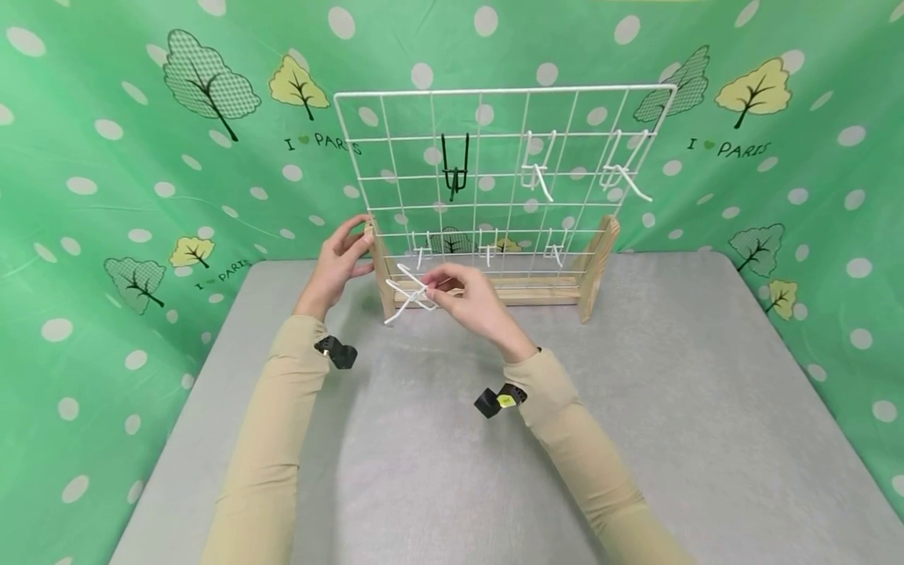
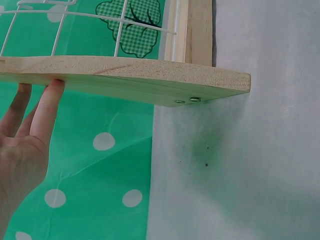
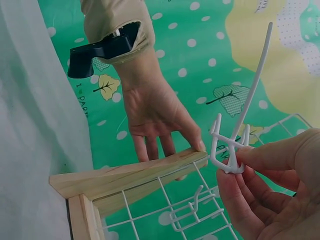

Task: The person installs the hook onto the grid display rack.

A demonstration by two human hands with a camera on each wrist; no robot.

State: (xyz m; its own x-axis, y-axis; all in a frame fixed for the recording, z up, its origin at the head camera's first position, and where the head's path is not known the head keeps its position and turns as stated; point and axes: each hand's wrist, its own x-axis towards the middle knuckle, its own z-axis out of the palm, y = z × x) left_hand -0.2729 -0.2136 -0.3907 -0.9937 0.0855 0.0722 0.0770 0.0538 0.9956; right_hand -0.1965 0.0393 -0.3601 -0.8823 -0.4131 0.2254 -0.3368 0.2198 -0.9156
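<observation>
My right hand [image 1: 469, 302] pinches a white wire hook [image 1: 406, 294] between thumb and fingers, in front of the rack's lower left. In the right wrist view, the hook's long prong [image 3: 255, 77] points upward. My left hand [image 1: 339, 263] holds the rack's left wooden side post [image 1: 382, 271] near its top, thumb on the front edge and fingers on the outer side and behind. The white wire grid [image 1: 504, 92] stands upright between two wooden posts. A black hook [image 1: 455, 176] and two white hooks hang on its upper part; several smaller white hooks [image 1: 489, 253] hang lower down.
The right wooden post [image 1: 599, 267] and a wooden base bar [image 1: 540, 297] support the grid on a grey tabletop [image 1: 438, 471]. A green dotted cloth [image 1: 92, 377] with printed trees surrounds the table. Each wrist bears a black camera mount [image 1: 337, 352].
</observation>
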